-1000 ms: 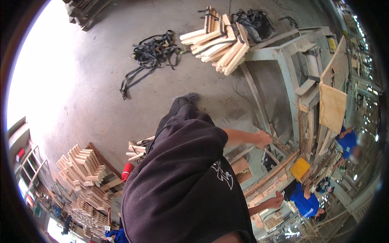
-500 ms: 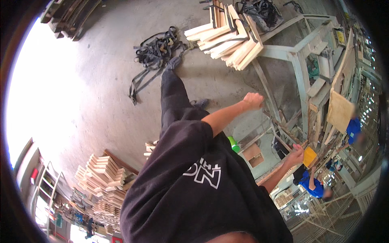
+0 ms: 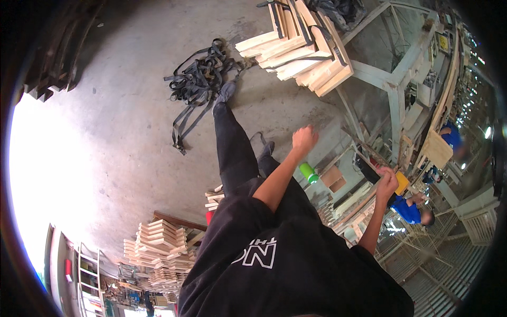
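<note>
Two hands are raised: the left hand [image 3: 304, 139] is a closed, empty fist above a green bottle [image 3: 308, 173], while the right hand [image 3: 387, 183], fingers curled, grips a dark object beside the wooden frames [image 3: 364, 198].

- Shirt [image 3: 296, 264]: black, white lettering.
- Trousers [image 3: 235, 150]: black.
- Bottle [image 3: 308, 172]: bright green.
- Straps [image 3: 198, 84]: black.
- Planks [image 3: 298, 50]: pale wood.
- Floor [image 3: 121, 137]: grey concrete.
- Co-worker's shirt [image 3: 406, 208]: blue.
</note>
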`<state>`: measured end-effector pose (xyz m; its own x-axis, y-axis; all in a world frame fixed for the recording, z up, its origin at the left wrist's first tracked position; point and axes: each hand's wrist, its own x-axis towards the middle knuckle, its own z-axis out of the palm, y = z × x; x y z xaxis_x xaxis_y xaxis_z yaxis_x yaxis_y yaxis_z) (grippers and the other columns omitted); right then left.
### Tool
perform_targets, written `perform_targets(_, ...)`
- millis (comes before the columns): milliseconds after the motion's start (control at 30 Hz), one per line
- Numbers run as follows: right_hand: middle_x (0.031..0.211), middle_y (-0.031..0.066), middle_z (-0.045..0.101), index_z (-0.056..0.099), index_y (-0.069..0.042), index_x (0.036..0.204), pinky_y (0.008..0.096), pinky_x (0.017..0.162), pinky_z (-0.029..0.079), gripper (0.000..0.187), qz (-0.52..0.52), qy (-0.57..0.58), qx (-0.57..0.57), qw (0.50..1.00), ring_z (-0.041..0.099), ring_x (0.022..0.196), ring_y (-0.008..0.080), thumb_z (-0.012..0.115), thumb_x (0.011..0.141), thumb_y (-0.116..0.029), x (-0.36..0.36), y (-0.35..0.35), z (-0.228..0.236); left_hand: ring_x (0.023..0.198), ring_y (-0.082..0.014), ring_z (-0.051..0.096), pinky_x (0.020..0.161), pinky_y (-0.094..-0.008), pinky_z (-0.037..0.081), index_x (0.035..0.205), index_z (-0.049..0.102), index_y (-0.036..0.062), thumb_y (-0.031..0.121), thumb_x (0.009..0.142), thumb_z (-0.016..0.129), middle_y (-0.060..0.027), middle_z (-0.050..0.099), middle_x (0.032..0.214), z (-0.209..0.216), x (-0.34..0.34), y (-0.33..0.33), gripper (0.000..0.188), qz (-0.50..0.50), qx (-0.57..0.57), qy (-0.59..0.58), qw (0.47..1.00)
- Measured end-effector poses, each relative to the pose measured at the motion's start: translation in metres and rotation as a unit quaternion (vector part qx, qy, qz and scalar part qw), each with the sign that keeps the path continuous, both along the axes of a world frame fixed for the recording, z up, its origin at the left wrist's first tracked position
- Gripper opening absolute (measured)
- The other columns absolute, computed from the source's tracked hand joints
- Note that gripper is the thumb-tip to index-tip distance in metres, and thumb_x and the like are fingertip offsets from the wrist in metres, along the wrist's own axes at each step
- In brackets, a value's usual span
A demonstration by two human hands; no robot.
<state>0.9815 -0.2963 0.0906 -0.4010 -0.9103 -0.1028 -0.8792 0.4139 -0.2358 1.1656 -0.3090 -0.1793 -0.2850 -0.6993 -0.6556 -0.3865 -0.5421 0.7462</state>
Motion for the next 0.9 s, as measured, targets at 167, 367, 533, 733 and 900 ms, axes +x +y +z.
perform_targets(167, 0.078, 0.0112, 0.072, 0.065, 0.004, 0.088, 0.0257, 0.065, 0.047, 0.023, -0.015, -0.012, 0.047, 0.999, 0.065, 0.071, 0.0129, 0.045, 0.092, -0.004, 0.019, -0.011, -0.014, 0.096, -0.0365, 0.065, 0.084, -0.0506, 0.050, 0.114, 0.063, 0.0107, 0.032, 0.086, 0.062, -0.0172, 0.068, 0.100, -0.017, 0.013, 0.012, 0.035, 0.002, 0.050, 0.028, 0.998)
perform_targets(367, 0.079, 0.0125, 0.072, 0.064, 0.005, 0.089, 0.0257, 0.069, 0.048, 0.023, -0.010, -0.019, 0.092, 0.996, 0.067, 0.073, 0.0151, 0.044, 0.094, -0.004, 0.021, -0.025, -0.033, 0.097, -0.0357, 0.065, 0.085, -0.0487, 0.050, 0.113, 0.063, 0.0104, 0.032, 0.085, 0.063, -0.0166, 0.069, 0.103, -0.035, 0.033, 0.024, 0.036, -0.034, 0.097, -0.011, 0.995)
perform_targets(533, 0.077, 0.0107, 0.071, 0.065, 0.003, 0.086, 0.0284, 0.066, 0.048, 0.023, -0.003, -0.065, 0.070, 0.995, 0.062, 0.068, 0.0157, 0.045, 0.091, -0.006, 0.013, -0.028, -0.054, 0.097, -0.0361, 0.066, 0.083, -0.0478, 0.052, 0.112, 0.064, 0.0093, 0.032, 0.084, 0.063, -0.0173, 0.069, 0.104, -0.048, 0.034, 0.023, 0.036, -0.026, 0.120, -0.020, 0.992)
perform_targets(733, 0.081, 0.0092, 0.068, 0.062, 0.002, 0.100, 0.0298, 0.075, 0.051, 0.018, 0.009, -0.169, 0.115, 0.979, 0.065, 0.075, 0.0181, 0.046, 0.097, -0.006, 0.008, 0.011, -0.116, 0.095, -0.0370, 0.067, 0.083, -0.0468, 0.053, 0.113, 0.064, 0.0079, 0.032, 0.085, 0.064, -0.0165, 0.071, 0.101, -0.072, 0.033, 0.011, 0.037, 0.020, 0.103, -0.023, 0.994)
perform_targets(900, 0.113, 0.0244, 0.057, 0.045, 0.001, 0.129, 0.0436, 0.092, 0.045, 0.062, -0.220, -0.193, 0.416, 0.861, 0.058, 0.105, 0.0327, 0.058, 0.091, -0.045, 0.056, 0.091, -0.240, 0.095, -0.0346, 0.066, 0.083, -0.0446, 0.053, 0.109, 0.064, 0.0067, 0.027, 0.084, 0.067, -0.0141, 0.071, 0.099, -0.155, 0.027, -0.032, 0.033, 0.017, 0.028, -0.066, 0.997)
